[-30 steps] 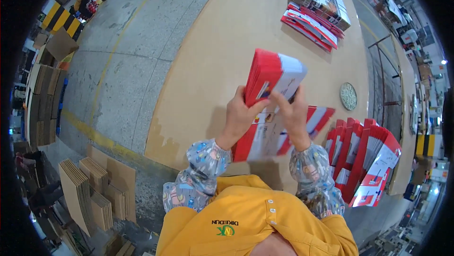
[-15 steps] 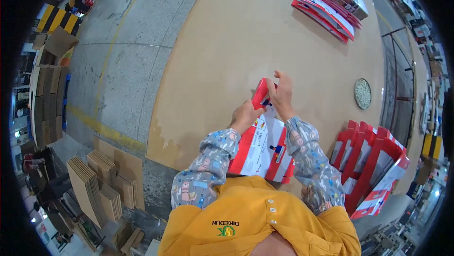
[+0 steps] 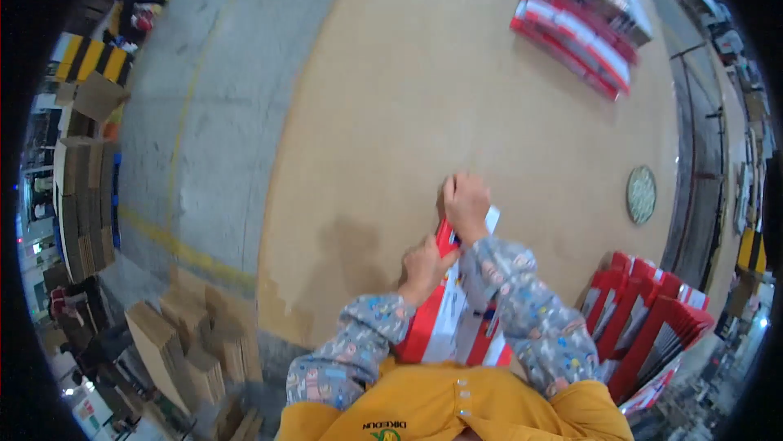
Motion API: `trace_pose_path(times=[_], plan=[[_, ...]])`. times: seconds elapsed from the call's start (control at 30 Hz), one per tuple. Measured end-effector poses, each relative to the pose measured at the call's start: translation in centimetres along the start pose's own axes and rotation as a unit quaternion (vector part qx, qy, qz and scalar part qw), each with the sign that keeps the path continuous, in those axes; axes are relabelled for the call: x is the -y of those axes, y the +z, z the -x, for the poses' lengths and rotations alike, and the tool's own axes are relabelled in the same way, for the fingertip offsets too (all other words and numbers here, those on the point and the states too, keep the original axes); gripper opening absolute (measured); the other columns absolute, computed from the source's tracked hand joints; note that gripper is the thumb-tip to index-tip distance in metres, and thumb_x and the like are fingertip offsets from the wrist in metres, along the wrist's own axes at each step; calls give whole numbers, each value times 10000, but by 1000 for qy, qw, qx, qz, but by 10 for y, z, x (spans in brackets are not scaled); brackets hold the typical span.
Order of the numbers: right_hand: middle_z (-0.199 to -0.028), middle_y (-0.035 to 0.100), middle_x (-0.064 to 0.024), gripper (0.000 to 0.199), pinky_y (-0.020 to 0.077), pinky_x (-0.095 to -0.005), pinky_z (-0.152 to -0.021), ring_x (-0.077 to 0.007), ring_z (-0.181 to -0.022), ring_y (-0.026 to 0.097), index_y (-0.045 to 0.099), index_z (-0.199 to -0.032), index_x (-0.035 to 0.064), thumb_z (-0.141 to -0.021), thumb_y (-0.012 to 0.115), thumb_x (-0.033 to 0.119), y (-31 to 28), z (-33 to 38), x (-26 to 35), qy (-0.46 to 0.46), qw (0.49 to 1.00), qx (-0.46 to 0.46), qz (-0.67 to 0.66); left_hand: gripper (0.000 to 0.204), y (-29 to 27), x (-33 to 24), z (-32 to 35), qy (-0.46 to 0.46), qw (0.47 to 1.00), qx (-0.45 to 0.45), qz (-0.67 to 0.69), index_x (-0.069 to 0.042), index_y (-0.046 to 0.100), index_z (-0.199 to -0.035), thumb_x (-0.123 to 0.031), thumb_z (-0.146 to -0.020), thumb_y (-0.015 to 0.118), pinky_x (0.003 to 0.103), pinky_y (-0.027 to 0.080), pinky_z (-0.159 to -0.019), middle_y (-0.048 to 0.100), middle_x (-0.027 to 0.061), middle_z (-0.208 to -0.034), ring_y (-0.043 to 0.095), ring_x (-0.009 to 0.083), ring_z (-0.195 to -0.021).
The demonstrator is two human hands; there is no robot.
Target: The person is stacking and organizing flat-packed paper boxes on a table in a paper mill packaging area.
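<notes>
You are mid-fold: your left hand (image 3: 422, 268) and right hand (image 3: 466, 205) both pinch the red carton (image 3: 444, 319); next, press flaps square.

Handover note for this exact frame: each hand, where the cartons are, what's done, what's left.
Left hand: grips the left edge of the red-and-white flat cardboard carton, held close to the body over the brown board-covered table.
Right hand: presses on the carton's top end, fingers closed over it.
Folded red-and-white cartons standing in a row at the person's right; flat red-and-white stack at the far edge; round grey disc on the table, right.
Done: the row of cartons at the right looks finished.
Left: carton in hand appears only partly formed; the far stack is untouched.
</notes>
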State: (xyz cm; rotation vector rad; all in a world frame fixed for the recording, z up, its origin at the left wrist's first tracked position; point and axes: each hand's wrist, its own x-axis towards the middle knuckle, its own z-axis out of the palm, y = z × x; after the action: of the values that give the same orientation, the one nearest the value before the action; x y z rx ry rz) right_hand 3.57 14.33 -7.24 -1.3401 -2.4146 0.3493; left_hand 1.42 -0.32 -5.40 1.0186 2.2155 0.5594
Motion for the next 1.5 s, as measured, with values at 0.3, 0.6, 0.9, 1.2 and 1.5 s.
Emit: trace_pose_path(times=[0.3,0.6,0.9,1.2,1.5], plan=[[-952,572,-166,224,392,-449,-815,-336,-899,524,569,-954,36,-839,594,227,-55,40,13,7,970,-108,-217,612,-28,-1,16,-30,999,-1,29,-18,572,-944,-593,-747,649,484,509,-674,661,209,-798,659,386,-763],[-1156,486,-125,284,311,-446,-918,-310,-1075,444,500,-1085,94,-845,591,215,-27,83,4,68,981,-112,-146,516,-23,-4,7,-23,999,-11,31,-18,568,-955,-490,-764,651,492,510,-699,664,218,-845,655,389,-794],[-1164,484,-137,297,310,-450,-945,-329,-1123,432,512,-1090,90,-840,603,221,-30,104,5,59,985,-93,-131,534,-17,9,17,-48,998,-4,41,-15,577,-931,-510,-752,665,504,503,-707,657,229,-851,647,400,-808],[-1254,437,-198,502,262,-493,-1012,-356,-1202,386,459,-1201,11,-802,637,258,-74,216,49,33,994,47,-90,623,-44,-4,41,-58,991,10,116,6,599,-1019,-543,-738,681,462,500,-764,653,234,-961,637,394,-900],[-1259,423,-204,487,247,-511,-1023,-359,-1219,368,449,-1216,22,-796,623,197,-73,224,43,-2,996,1,-86,600,-35,-10,39,-85,991,19,103,-10,598,-1035,-533,-752,675,470,491,-788,654,218,-984,633,386,-925]])
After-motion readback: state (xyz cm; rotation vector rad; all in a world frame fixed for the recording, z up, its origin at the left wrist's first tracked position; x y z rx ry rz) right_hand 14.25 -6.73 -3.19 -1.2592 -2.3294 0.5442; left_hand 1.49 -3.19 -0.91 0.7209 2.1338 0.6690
